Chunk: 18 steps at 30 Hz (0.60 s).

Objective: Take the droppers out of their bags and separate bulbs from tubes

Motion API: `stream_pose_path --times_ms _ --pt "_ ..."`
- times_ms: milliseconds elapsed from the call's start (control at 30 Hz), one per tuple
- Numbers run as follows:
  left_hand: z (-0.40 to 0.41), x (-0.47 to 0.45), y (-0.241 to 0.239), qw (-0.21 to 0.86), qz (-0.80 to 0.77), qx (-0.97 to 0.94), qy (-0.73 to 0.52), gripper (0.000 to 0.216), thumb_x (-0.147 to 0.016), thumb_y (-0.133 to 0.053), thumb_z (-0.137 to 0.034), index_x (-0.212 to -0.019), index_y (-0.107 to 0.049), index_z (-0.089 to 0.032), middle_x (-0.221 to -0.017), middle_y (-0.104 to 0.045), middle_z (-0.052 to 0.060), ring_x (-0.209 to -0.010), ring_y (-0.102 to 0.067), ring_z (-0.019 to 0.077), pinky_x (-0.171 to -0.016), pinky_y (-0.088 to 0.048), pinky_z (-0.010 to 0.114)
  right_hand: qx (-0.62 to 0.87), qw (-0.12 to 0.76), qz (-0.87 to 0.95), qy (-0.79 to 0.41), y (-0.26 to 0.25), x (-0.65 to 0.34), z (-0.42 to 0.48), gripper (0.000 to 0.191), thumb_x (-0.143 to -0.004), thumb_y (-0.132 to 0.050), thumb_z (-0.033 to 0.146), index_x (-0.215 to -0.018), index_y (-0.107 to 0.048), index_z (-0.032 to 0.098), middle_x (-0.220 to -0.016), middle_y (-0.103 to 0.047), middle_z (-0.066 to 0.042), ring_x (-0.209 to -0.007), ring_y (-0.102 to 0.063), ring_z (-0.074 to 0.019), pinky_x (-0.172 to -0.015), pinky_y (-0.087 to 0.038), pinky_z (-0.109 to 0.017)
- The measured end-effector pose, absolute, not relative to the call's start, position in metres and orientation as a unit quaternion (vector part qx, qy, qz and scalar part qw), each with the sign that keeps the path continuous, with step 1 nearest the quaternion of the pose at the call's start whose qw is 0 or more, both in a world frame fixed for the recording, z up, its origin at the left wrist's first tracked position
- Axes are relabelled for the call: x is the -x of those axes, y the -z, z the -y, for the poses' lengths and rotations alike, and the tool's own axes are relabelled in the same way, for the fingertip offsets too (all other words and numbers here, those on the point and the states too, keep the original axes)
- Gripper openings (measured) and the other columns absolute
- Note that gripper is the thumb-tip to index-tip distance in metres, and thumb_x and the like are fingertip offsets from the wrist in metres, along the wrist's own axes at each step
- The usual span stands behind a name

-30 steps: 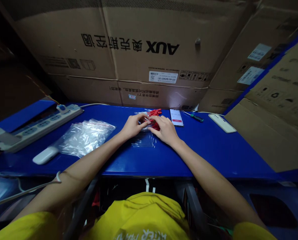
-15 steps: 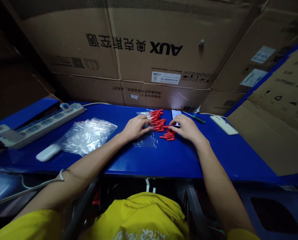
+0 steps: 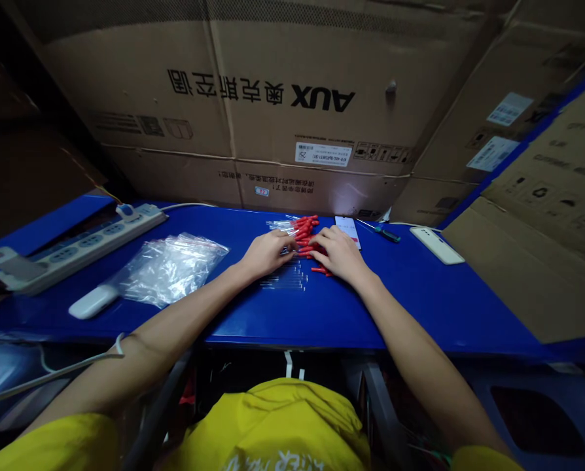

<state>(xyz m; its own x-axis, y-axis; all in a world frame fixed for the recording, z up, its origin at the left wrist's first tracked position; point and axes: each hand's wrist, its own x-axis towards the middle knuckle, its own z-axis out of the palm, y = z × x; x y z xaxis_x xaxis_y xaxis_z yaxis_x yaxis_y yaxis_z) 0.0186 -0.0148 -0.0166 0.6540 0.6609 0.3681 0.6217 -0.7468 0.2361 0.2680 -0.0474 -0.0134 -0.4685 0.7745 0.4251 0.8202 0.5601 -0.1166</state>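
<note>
My left hand (image 3: 269, 254) is closed in a pinch over the clear thin tubes (image 3: 285, 281), which lie side by side on the blue table. It seems to hold the end of one tube, though the fingers partly cover it. Close by on the right, my right hand (image 3: 340, 254) is closed, with its fingertips at a red rubber bulb (image 3: 304, 254) between the two hands. Behind the fingers lies a pile of red-ended droppers (image 3: 306, 226), their clear tubes pointing left. Some loose red bulbs (image 3: 319, 270) lie under and beside my right hand.
Clear plastic bags (image 3: 172, 268) lie on the left, with a white rounded device (image 3: 93, 301) and a power strip (image 3: 91, 245) beyond. Behind my right hand are a phone (image 3: 349, 229) and a screwdriver (image 3: 385, 232). A pale phone (image 3: 437, 245) lies farther right. Cardboard (image 3: 253, 131) walls the back.
My right hand has moved left with a red bulb, close to my left hand. It uncovers more of the phone behind it. My left hand stays nearly in place.
</note>
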Motion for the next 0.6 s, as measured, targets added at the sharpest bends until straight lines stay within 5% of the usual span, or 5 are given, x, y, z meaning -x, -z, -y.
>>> stream_pose_path --times_ms 300,467,600 --pt "0.018 -0.017 0.013 0.052 -0.316 -0.905 -0.282 0.026 -0.105 -0.06 -0.036 -0.122 -0.073 -0.021 -0.123 -0.073 0.01 -0.108 -0.07 0.0246 -0.088 -0.056 0.036 0.411 0.311 0.857 -0.001 0.004 -0.262 0.054 0.009 -0.103 -0.061 0.028 -0.107 -0.067 0.021 -0.1 -0.073 -0.009 -0.094 -0.064 -0.0264 -0.087 -0.049 -0.042" --pt "0.03 -0.025 0.0 0.136 -0.263 -0.866 -0.403 0.021 -0.105 -0.061 -0.034 -0.111 -0.074 -0.019 -0.114 -0.073 0.01 -0.101 -0.07 0.0207 -0.091 -0.058 0.036 0.388 0.434 0.811 -0.057 0.002 -0.247 0.063 0.031 -0.105 -0.057 0.038 -0.133 -0.058 0.024 -0.119 -0.072 -0.012 -0.106 -0.068 -0.0266 -0.095 -0.055 -0.044" --pt "0.041 -0.035 -0.007 0.276 -0.273 -0.784 -0.485 0.022 -0.101 -0.066 -0.039 -0.107 -0.07 -0.017 -0.106 -0.076 0.009 -0.095 -0.072 0.0189 -0.089 -0.06 0.035 0.4 0.431 0.806 -0.068 0.006 -0.238 0.065 0.04 -0.108 -0.05 0.042 -0.144 -0.049 0.023 -0.136 -0.068 -0.017 -0.12 -0.067 -0.0288 -0.102 -0.054 -0.045"
